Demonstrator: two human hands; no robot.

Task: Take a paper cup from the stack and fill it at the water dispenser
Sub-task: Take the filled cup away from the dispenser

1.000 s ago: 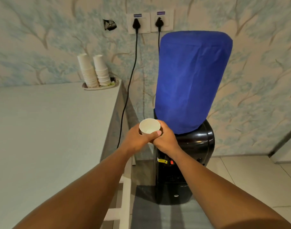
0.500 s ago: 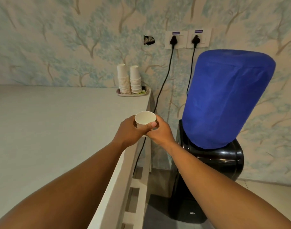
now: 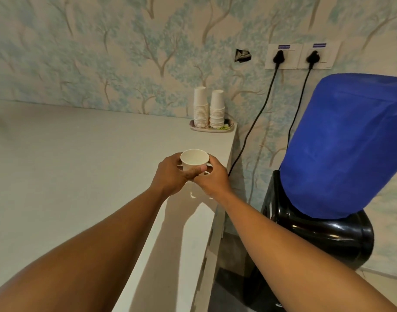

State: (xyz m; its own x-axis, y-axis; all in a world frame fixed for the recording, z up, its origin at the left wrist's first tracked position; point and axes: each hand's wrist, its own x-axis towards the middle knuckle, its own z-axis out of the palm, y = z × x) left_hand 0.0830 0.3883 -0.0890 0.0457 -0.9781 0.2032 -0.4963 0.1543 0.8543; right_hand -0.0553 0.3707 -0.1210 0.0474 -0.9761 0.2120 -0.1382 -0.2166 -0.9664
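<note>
While the white countertop [image 3: 69, 176] fills the left half of the view, its surface runs back to a wall papered with pale blue tree branches [image 3: 103, 52]. Left forearm enters from the bottom left corner and reaches up toward centre. Left hand [image 3: 170, 174] is wrapped around the near and left side of a white paper cup [image 3: 194, 159], thumb lying across the cup's front wall. Cup is upright, mouth open to the camera, held above the countertop close to its right edge; interior looks pale (whether it holds water cannot be told from this angle). Right hand [image 3: 213, 179] grasps the same cup from the right and below, fingers curled behind it and touching the left thumb.

Further back, at the far right corner of the countertop, a small patterned tray [image 3: 212, 129] holds two stacks of paper cups [image 3: 208, 109], upside down, side by side, left stack slightly taller. Well apart from the held cup.

On the wall above and right of the tray: a small ragged hole [image 3: 242, 55], then two white sockets [image 3: 302, 56], each with a black plug; two black cords [image 3: 256, 118] hang down from them.

Right of the countertop, standing lower on the floor: black water dispenser [image 3: 323, 239], its bottle hidden under a blue fabric cover [image 3: 344, 143]. Taps are not visible.
</note>
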